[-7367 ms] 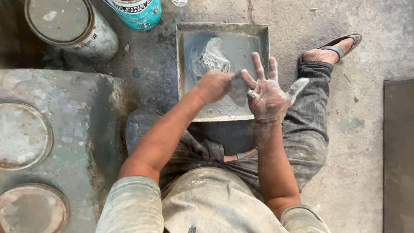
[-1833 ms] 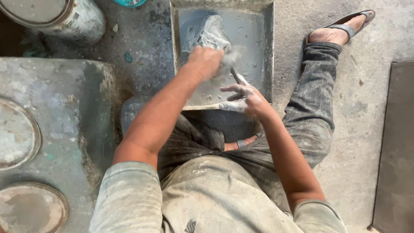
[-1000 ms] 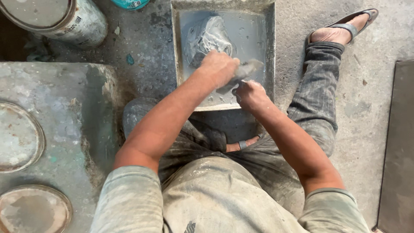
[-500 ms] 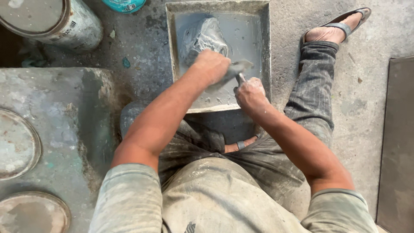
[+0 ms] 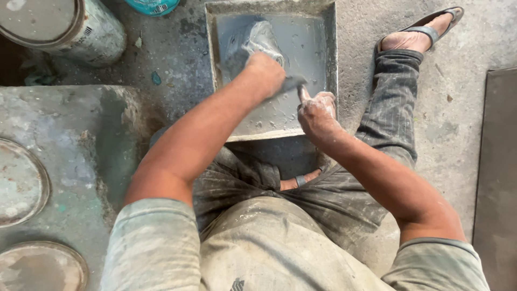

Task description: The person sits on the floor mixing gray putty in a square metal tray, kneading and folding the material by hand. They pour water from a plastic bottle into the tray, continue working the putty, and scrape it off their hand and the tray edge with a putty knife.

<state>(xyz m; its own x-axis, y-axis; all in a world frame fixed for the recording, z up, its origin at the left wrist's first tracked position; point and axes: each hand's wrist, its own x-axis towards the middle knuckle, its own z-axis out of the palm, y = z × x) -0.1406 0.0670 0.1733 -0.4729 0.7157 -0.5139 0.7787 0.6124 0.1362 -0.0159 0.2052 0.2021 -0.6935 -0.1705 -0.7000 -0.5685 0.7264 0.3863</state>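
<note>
A square grey metal tray (image 5: 332, 59) lies on the floor in front of me, smeared with grey putty and holding a lump of putty (image 5: 259, 36) at its far left. My left hand (image 5: 267, 74) reaches over the tray, shut on a putty knife whose grey blade (image 5: 293, 83) points right. My right hand (image 5: 318, 112) is over the tray's near right part, coated in white putty. It is closed on a thin putty-covered tool (image 5: 303, 93) whose tip meets the knife blade.
A dirty paint can (image 5: 70, 27) and a teal can (image 5: 153, 5) stand at the far left. A grey block (image 5: 75, 151) with round lids (image 5: 16, 180) is on my left. My sandalled foot (image 5: 425, 32) rests right of the tray. A dark slab (image 5: 498, 161) lies at the right edge.
My right hand, earlier spread open above the tray, has closed and come up to the knife blade. My left hand has drawn back from the putty lump toward the tray's middle.
</note>
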